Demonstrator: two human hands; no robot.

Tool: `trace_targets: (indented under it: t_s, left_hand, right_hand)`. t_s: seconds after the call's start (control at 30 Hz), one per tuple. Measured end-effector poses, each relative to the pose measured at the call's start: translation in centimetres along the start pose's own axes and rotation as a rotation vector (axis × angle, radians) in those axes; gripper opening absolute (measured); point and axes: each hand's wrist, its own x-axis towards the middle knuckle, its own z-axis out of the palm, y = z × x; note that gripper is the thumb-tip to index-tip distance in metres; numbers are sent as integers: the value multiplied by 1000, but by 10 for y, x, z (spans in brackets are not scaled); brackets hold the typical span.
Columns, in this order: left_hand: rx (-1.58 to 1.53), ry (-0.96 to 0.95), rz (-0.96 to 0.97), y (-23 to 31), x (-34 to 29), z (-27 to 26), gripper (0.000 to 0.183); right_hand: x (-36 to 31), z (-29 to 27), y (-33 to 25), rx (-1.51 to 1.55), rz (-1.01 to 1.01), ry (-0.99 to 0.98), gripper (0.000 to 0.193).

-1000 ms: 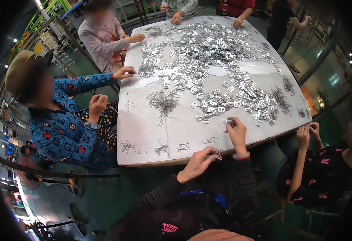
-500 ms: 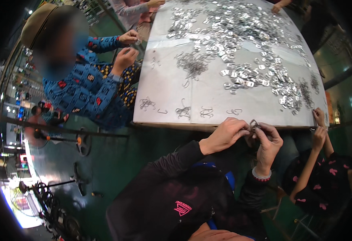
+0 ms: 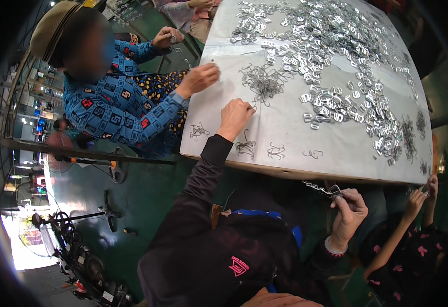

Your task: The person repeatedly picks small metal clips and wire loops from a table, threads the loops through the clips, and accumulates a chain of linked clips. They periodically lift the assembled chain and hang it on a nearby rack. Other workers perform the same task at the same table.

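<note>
My left hand (image 3: 236, 117) reaches over the table, its fingers pinched at a thin wire hook (image 3: 254, 107) just below a tangled pile of wire hooks (image 3: 264, 84). Only a bit of that hook shows past the fingertips. Beyond the table's front edge, my right hand (image 3: 350, 215) is closed on a metal buckle (image 3: 333, 191). A short row of linked metal pieces (image 3: 313, 187) hangs out leftward from this buckle. Small groups of bent hooks (image 3: 276, 151) lie along the near edge of the white tabletop (image 3: 295, 128).
Loose silvery buckles (image 3: 331, 102) are heaped across the table's middle and far side. At the left a person in a blue patterned top (image 3: 127, 112) has one hand over the table edge. Another person's hands (image 3: 416, 202) work at the right corner. A fan (image 3: 60, 148) stands on the left.
My hands, together at the buckle before, have parted. The left moved forward and left to the hook pile; the right drew slightly down with the buckle. The neighbour's hand reached over the table.
</note>
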Motion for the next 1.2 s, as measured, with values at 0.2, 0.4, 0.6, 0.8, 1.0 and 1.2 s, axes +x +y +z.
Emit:
trace_targets:
  t_s: [0.2, 0.4, 0.6, 0.8, 1.0, 1.2]
  left_hand:
    - [215, 108, 45, 10, -8, 31, 16]
    - [-85, 137, 246, 43, -28, 29, 14]
    - [-250, -35, 464, 129, -66, 73, 14]
    - [-340, -85, 342, 122, -56, 76, 16]
    - [-206, 241, 58, 12, 2, 46, 14]
    - [-21, 150, 25, -8, 12, 66, 8]
  right_hand:
    - [-3, -6, -4, -21, -16, 18, 14]
    - [-15, -8, -7, -24, -57, 27, 13]
    - [-20, -5, -1, 6, -54, 44, 14]
    - [-17, -2, 4, 4, -40, 24, 14]
    - [-12, -1, 8, -57, -14, -6, 13]
    - [-5, 1, 11, -9, 34, 20, 12]
